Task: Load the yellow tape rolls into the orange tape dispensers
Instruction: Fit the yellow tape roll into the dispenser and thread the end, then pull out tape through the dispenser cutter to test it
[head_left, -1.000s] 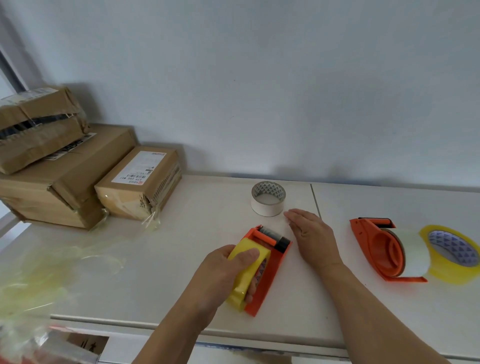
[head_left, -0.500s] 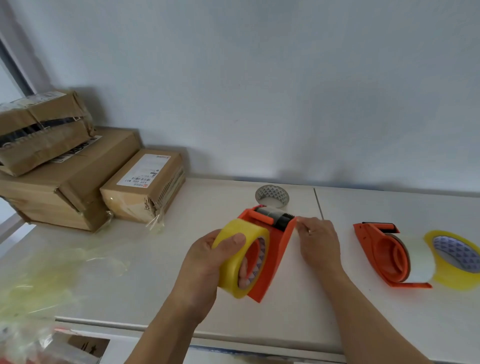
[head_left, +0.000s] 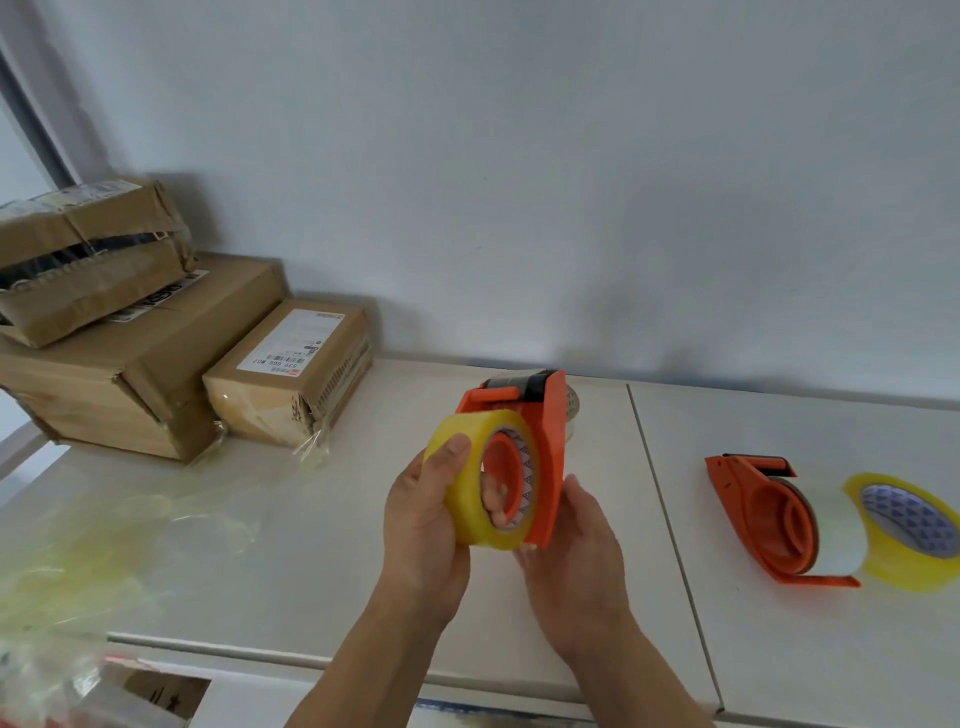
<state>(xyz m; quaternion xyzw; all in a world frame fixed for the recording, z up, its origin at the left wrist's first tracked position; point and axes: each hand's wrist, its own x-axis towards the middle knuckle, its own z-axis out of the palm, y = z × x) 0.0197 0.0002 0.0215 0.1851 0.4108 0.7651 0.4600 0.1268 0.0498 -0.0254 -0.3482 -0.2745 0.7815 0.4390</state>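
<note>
Lifted off white counter (head_left: 322, 566) | left hand (head_left: 423, 512) grips translucent yellow tape roll (head_left: 470, 480) | right hand (head_left: 576, 525) cradles orange plastic dispenser (head_left: 545, 447) | roll seated on hub

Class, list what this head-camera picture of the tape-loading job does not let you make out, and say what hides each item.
- Head view: the white roll on the table is mostly hidden behind the held orange plastic tape dispenser.
- Fingers of the left hand vanish inside the yellow tape roll.
- Right hand: its palm side is covered by the dispenser.
- Print on the white label of the small cardboard box is too small to read.
- The second yellow roll is cut by the right edge.
</note>
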